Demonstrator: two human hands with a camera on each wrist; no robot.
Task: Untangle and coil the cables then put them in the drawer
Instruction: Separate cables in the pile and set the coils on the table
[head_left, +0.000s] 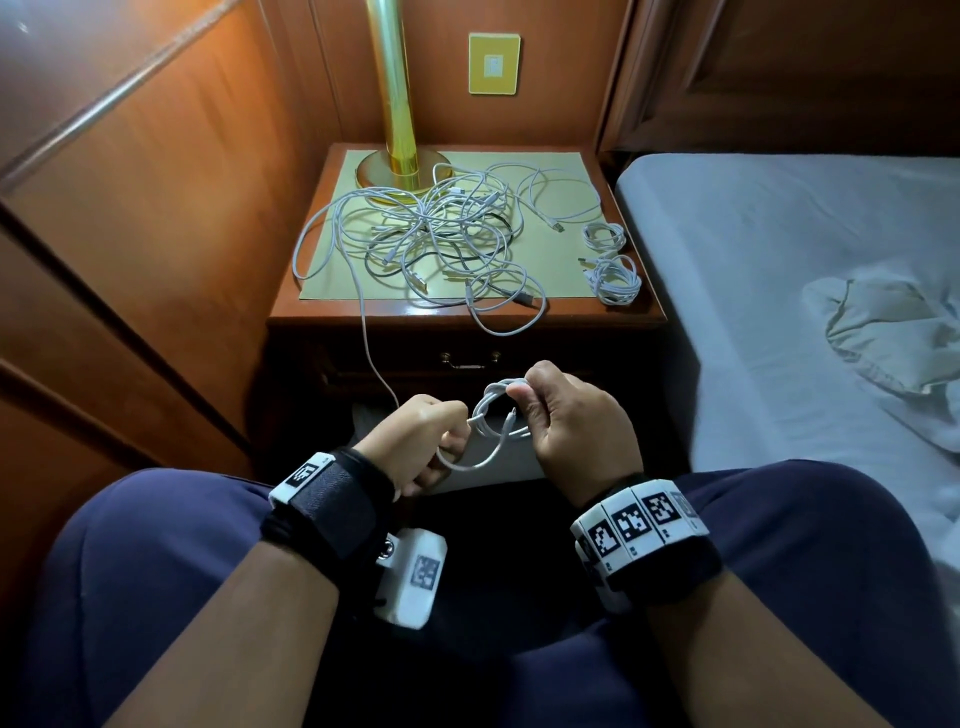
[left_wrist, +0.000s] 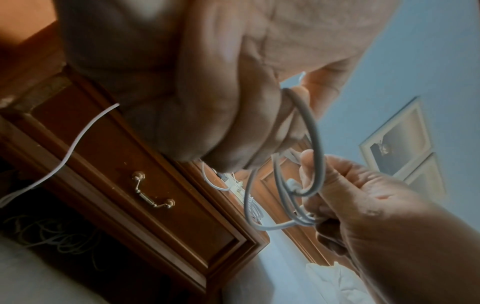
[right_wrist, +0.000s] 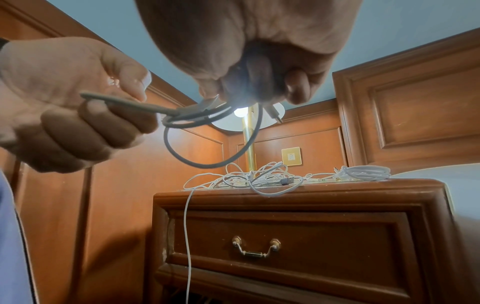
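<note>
A thin white cable (head_left: 501, 415), partly wound into a small coil, hangs between both hands in front of the closed wooden drawer (head_left: 467, 364) of the nightstand. In the head view the right hand (head_left: 576, 421) pinches the top of the coil between thumb and curled fingers, while the left hand (head_left: 421, 441), at 9 o'clock from the coil, is curled round the cable's loose run, which sags in a loop below. A long tail climbs toward 11 o'clock to the tangled heap of white and dark cables (head_left: 441, 234) on the glossy brown nightstand top (head_left: 337, 309). At 3 o'clock from the heap lie two finished white coils (head_left: 610, 260), one just beside the other, near the nightstand's right edge. The brass lamp base (head_left: 402, 169) stands at 12 o'clock behind the heap. A pale sheeted bed (head_left: 779, 260) lies to the right.

From the left wrist, the left hand (left_wrist: 221, 102) is closed on the cable (left_wrist: 311, 144), whose loops run toward 5 o'clock into the right hand (left_wrist: 363, 205). The drawer's brass handle (left_wrist: 153, 191) sits at 8 o'clock.

From the right wrist, the right hand (right_wrist: 259, 61) grips the coil (right_wrist: 207, 133) at 12 o'clock; the left hand (right_wrist: 72, 107), at 9 o'clock, clasps the strand. Below, the drawer (right_wrist: 285, 246) is shut, and one cable end dangles down its front.
</note>
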